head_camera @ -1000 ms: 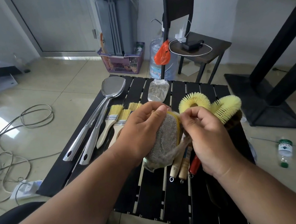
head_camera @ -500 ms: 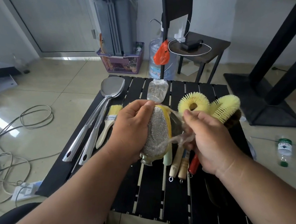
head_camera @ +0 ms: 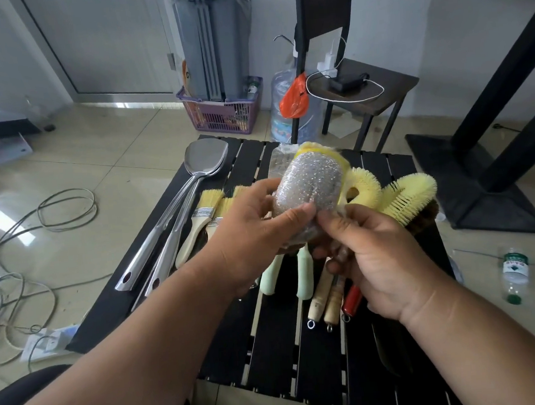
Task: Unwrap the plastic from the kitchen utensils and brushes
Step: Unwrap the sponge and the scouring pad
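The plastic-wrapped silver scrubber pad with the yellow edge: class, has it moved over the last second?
Yes. The plastic-wrapped silver scrubber pad has risen and tipped upright, away from the person, now overlapping the far edge of the black slatted table.

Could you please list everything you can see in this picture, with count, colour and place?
scouring pad: one, silver with yellow edge, plastic-wrapped, held above the table
slatted table: one, black, centre
spatulas: two, steel, table's left side
paint brushes: at least two, pale bristles, beside the spatulas
loop brushes: two, yellow, table's right side
handles: two mint green, under the hands
basket: one, purple, floor behind
small bottle: one, green cap, floor right
left hand: grips the pad
right hand: pinches the plastic wrap
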